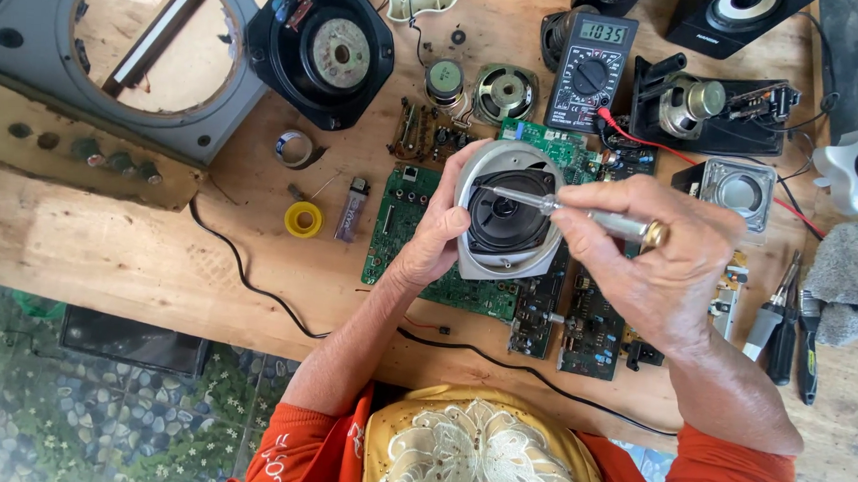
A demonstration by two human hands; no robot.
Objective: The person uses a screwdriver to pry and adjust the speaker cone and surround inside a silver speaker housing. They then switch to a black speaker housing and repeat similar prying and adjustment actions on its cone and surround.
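My left hand point(435, 234) grips a small speaker point(508, 212) with a grey frame and black cone, held tilted above green circuit boards point(399, 211). My right hand point(659, 254) holds a metal screwdriver point(582, 213) with a brass-coloured end. Its thin tip points left and rests on the upper left rim of the speaker. Both forearms reach in from the bottom, in orange sleeves.
A wooden bench holds a black multimeter point(592, 57) with a red lead, a large black speaker point(321, 52), a grey speaker panel point(112, 59), small loose speakers point(504, 92), a yellow tape roll point(303, 219), a lighter point(351, 210), pliers and screwdrivers point(787, 320) at right, and a black cable point(256, 287).
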